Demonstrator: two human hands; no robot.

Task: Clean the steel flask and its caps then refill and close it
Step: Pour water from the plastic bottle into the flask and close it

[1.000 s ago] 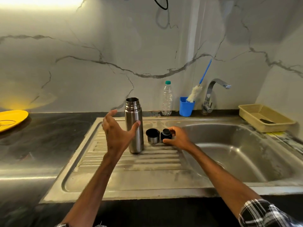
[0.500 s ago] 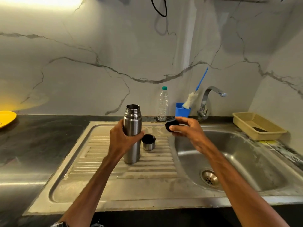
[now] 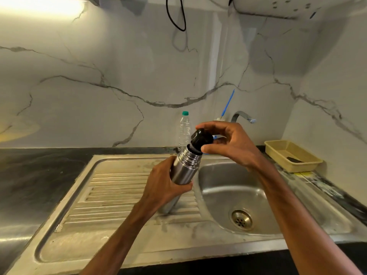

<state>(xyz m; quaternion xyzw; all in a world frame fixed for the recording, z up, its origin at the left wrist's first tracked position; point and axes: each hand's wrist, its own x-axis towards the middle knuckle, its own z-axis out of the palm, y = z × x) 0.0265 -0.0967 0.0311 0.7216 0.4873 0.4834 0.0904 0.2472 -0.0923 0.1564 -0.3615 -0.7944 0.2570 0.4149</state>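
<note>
Currently the left hand (image 3: 166, 181) is wrapped round the body of the steel flask (image 3: 185, 165). The flask leans to the right above the drainboard (image 3: 119, 191), with its neck toward the sink basin (image 3: 228, 187). Whether its base touches the ribs cannot be told. The black inner cap (image 3: 200, 138) sits at the mouth, pinched between the thumb and fingers of the right hand (image 3: 232, 145).

The step in hand appears to be fitting the inner cap to the neck. Recommended method:
1. Hold the body firm so that it does not turn with the cap.
2. Line the cap up with the neck before turning, since a tilted start is likely to cross the thread.
3. Turn lightly until the thread catches, then tighten.

Half a second earlier the flask stood upright on the drainboard with the left hand round it. The right hand held the cap in the air near the basin's edge, apart from the flask. Now the flask is tilted and the cap meets its mouth. The steel cup cap that stood just beside the flask is no longer in view, and is probably hidden behind the left hand.
</note>
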